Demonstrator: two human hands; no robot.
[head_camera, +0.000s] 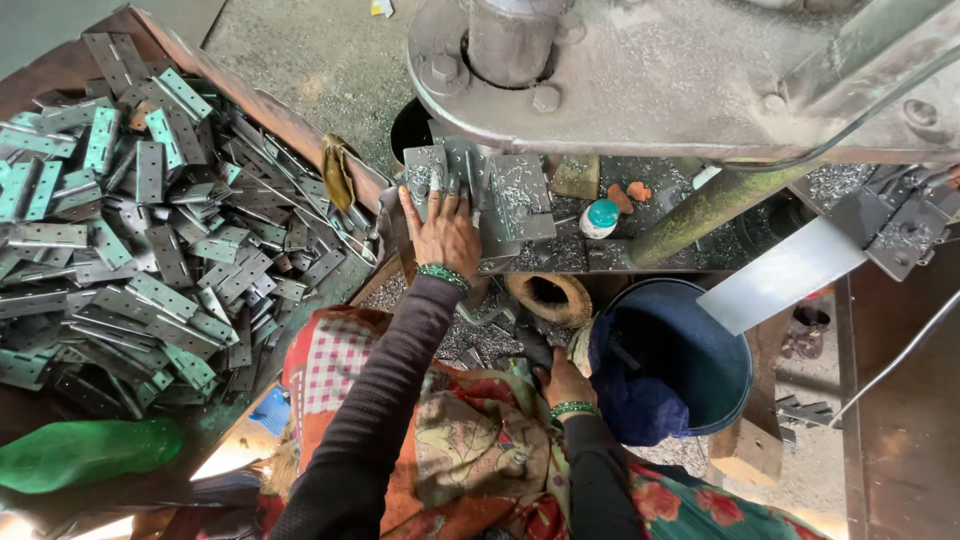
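My left hand reaches forward onto the bed of a press machine. Its fingertips lie on a grey metal hinge dusted with shavings, and the thumb is at the hinge's left edge. More hinge plates lie just right of it under the ram. My right hand is low by my lap, beside a blue bucket. Its fingers curl down among metal scraps, and what they hold is hidden. Both wrists wear green bead bangles.
A big heap of grey and green-tinted hinges fills the wooden tray on the left. A green plastic bottle lies at bottom left. A small teal-capped bottle and a green lever bar are on the machine bed.
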